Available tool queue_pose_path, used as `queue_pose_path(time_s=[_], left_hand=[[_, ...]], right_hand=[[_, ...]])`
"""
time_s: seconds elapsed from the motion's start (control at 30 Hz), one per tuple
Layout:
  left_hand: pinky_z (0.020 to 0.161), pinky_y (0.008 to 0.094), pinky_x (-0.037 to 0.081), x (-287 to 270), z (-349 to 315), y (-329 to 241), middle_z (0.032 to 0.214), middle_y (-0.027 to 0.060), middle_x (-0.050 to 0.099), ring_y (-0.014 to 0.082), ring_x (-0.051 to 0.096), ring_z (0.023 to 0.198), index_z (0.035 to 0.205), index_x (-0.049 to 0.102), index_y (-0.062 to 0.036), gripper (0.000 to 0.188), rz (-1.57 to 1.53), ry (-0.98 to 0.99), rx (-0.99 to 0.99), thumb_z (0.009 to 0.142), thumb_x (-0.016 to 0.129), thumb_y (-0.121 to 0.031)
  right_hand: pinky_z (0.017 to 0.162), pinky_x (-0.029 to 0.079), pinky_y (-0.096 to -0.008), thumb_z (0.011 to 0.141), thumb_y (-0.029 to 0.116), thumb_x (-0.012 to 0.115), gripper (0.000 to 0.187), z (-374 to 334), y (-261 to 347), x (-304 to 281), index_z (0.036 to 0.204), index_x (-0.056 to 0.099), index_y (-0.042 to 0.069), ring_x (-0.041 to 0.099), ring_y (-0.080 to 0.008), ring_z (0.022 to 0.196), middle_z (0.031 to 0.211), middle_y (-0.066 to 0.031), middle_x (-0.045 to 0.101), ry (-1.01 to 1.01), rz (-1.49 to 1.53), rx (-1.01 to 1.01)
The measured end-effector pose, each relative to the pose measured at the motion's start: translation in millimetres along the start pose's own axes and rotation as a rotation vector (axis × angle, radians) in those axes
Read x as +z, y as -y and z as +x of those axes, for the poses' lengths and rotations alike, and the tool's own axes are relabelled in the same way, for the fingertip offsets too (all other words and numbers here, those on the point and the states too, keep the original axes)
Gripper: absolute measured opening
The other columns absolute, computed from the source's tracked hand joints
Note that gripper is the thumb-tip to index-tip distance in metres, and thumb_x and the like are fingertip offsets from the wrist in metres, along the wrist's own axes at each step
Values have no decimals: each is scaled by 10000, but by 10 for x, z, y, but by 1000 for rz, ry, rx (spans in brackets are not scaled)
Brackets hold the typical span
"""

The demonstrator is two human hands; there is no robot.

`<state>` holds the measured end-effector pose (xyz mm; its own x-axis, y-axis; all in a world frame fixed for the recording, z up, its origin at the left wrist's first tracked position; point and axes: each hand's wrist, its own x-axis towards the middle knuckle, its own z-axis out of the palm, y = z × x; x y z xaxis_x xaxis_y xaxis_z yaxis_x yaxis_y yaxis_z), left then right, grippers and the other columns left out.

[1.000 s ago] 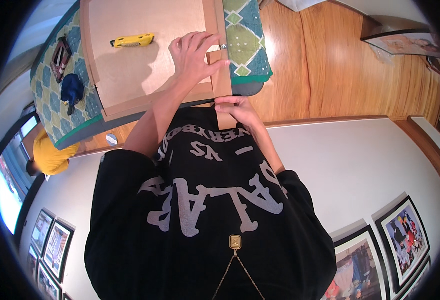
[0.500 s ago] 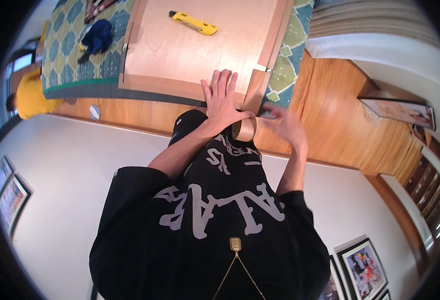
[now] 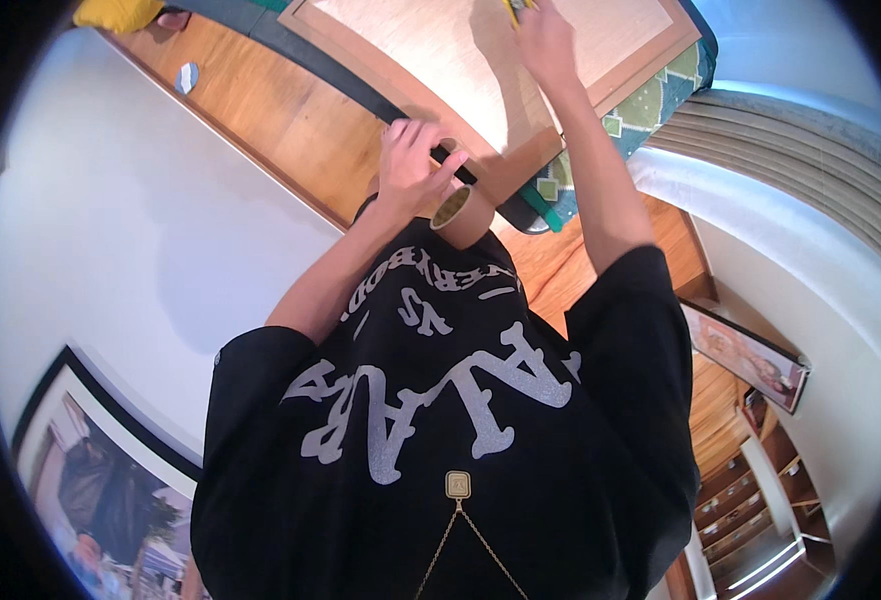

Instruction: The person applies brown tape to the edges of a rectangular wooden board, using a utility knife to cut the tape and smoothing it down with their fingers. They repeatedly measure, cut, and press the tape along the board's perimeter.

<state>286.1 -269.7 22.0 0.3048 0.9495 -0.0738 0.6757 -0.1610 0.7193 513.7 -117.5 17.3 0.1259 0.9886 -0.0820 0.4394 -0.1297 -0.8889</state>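
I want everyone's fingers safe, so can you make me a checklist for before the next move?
1. Right hand at the yellow cutter: ok.
2. Firm grip on it: cannot tell, it's blurred and cut off by the picture's edge.
3. Cutter blade tucked in: cannot tell.
4. Left hand around the tape roll: not ok; it's beside it, fingers open, touching unclear.
5. Tape strip lying on the board's corner: ok.
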Motion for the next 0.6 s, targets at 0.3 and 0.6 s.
queue_pose_path(time_s=[0.3,0.6], left_hand=[[808,256,525,466,-404,35,974,95,725,136,682,906,1169,630,42,332,-618,323,-423,889,702,-121],[897,286,492,343,-445,-81,1066,118,700,172,643,997,1224,626,50,415,-627,328,-346,914,689,-219]], right_hand=[[599,546,-290,1013,196,564,250,-2287,-143,-510,1098,477,-22,660,-160,635,787,-108,629,199,225,327],[710,490,-582,951,171,571,373,-2672,-117,-373,1278,412,88,624,-515,836,954,-286,666,334,-379,49]])
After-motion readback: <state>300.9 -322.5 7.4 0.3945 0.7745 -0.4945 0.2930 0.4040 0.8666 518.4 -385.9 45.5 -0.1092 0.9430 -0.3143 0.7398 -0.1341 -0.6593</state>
